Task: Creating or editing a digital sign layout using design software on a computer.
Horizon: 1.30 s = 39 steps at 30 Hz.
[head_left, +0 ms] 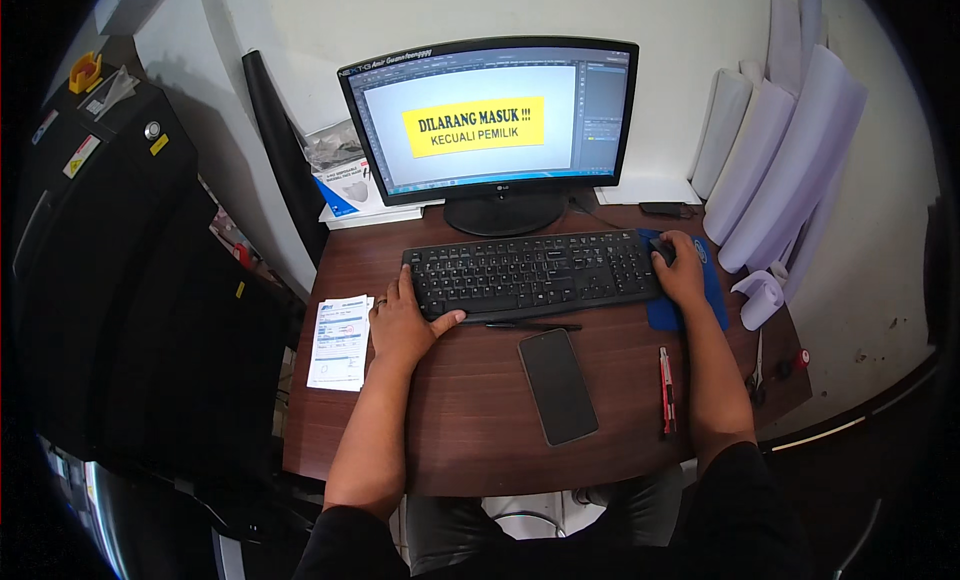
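Note:
My left hand (402, 328) lies at the left end of a black keyboard (530, 272), thumb stretched along its front edge and fingers apart. At the other end, my right hand (683, 273) is curled over a dark computer mouse (661, 249), which it partly hides. Under that hand is a blue mouse pad (713, 292). Behind the keyboard stands a black monitor (584, 110), lit with a design program and a yellow rectangular sign bearing dark lettering. A dark pen (530, 326) lies just in front of the keyboard.
On the brown desk (470, 420) lie a smartphone (558, 388), a red cutter knife (667, 390), scissors (757, 370) and printed slips (338, 345). Tall paper rolls (790, 170) lean at the right wall. A large black machine (130, 280) stands left.

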Available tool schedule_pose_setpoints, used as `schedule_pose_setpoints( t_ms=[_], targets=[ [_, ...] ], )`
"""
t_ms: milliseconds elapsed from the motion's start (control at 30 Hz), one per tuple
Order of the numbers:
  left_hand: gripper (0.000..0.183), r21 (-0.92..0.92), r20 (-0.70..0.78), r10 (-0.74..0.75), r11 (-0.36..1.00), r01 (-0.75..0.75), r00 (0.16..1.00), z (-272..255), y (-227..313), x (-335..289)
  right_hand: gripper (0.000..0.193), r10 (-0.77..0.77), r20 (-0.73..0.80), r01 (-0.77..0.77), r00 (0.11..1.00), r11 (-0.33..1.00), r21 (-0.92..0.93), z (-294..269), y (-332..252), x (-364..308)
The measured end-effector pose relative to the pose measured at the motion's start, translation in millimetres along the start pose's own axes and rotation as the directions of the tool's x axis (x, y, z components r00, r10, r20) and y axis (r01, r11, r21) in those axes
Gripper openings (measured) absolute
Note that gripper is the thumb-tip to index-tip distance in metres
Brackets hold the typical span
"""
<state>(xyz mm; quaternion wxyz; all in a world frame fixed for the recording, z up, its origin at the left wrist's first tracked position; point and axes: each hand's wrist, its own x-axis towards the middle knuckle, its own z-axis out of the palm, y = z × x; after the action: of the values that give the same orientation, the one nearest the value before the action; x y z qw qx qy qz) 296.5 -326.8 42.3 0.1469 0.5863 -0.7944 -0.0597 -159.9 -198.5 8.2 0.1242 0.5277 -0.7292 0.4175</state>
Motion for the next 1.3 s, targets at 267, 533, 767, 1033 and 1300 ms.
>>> schedule_pose_setpoints(
  t_ms=[267,533,767,1033,1300],
  targets=[
    [0.121,0.04,-0.081,0.036,0.999,-0.033,0.996,-3,9,-6,0.026,-0.022,-0.034,0.021,0.999,1.0,-0.006,-2,0,-1],
    [0.078,0.0,-0.161,0.114,0.993,-0.116,0.98,-9,12,-7,0.025,0.003,-0.047,-0.005,0.999,0.999,-0.041,-4,-1,0],
    [0.053,-0.025,-0.218,0.19,0.979,-0.2,0.957,-4,2,-7,0.024,0.007,-0.026,-0.007,1.0,1.0,-0.027,1,-1,0],
    [0.044,-0.044,-0.267,0.242,0.964,-0.263,0.933,-6,10,-2,0.025,0.018,-0.003,-0.018,1.0,0.999,-0.034,-5,5,3],
    [0.043,-0.016,-0.258,0.227,0.971,-0.239,0.939,-4,5,-4,0.027,0.026,-0.008,-0.026,1.0,0.998,-0.059,-1,1,2]
  ],
)
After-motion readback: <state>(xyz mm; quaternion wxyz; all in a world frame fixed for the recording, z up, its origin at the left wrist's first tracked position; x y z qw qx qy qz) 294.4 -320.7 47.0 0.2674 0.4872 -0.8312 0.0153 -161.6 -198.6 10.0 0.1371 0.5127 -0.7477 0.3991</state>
